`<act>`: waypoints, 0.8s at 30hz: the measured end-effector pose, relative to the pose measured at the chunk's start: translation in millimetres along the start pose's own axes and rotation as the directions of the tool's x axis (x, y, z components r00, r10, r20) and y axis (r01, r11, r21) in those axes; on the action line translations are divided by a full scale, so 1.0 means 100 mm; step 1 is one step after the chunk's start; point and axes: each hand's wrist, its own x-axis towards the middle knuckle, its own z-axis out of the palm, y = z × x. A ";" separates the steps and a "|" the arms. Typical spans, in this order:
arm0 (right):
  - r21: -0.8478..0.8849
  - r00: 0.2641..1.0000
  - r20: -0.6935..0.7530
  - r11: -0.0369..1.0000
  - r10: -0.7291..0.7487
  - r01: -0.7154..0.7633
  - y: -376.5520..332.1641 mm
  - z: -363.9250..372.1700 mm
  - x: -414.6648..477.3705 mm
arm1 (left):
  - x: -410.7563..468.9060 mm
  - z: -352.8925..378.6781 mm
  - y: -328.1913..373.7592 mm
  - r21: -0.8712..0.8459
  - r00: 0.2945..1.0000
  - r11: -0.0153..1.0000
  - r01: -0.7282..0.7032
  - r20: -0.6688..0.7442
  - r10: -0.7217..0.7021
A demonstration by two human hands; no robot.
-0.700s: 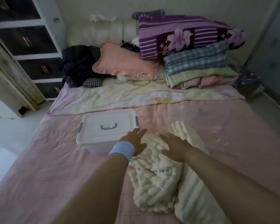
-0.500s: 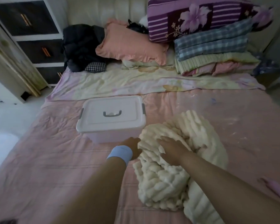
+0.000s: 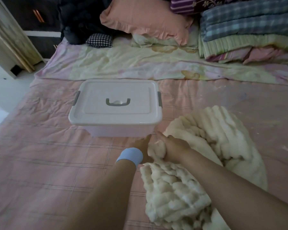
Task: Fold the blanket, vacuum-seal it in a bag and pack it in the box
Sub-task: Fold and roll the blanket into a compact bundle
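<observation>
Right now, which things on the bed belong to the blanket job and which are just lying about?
Job: cream blanket, gripped by right hand, left hand touching; lidded box.
Lying about: pink pillow, folded bedding stack, dark clothes, checked cushion.

Pink checked bed (image 3: 40,163) fills the room — dark drawers (image 3: 40,15) and pale floor (image 3: 0,97) at left.

Two hands: left hand (image 3: 142,145), right hand (image 3: 174,150). One blanket (image 3: 214,135). One box (image 3: 115,103). One pink pillow (image 3: 145,19). One wristband (image 3: 129,156).
</observation>
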 end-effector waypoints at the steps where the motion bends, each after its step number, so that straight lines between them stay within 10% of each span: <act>1: -0.025 1.000 0.023 1.000 -0.016 0.017 0.00 -0.02 -0.05 | -0.02 0.03 0.01 0.044 0.999 0.999 0.010 0.031 -0.011; 12: -0.156 0.979 -0.116 0.977 -0.167 0.148 -0.57 -0.28 -1.02 | -1.17 -0.35 -0.11 0.205 0.965 0.974 0.091 0.222 -0.137; 16: 0.213 0.989 -0.112 0.970 -0.093 0.116 -1.02 -0.55 -1.19 | -1.60 -0.94 -0.41 0.284 0.928 0.948 0.140 0.295 -0.226; 20: 0.410 0.921 -0.387 0.905 0.056 0.117 -1.30 -0.58 -0.90 | -1.55 -1.32 -0.90 0.297 0.977 0.941 0.161 -0.180 -0.110; 24: 0.497 0.958 -0.285 0.861 0.040 0.112 -1.29 -0.27 -0.75 | -1.38 -0.91 -1.16 0.296 0.817 0.947 0.123 -0.572 0.072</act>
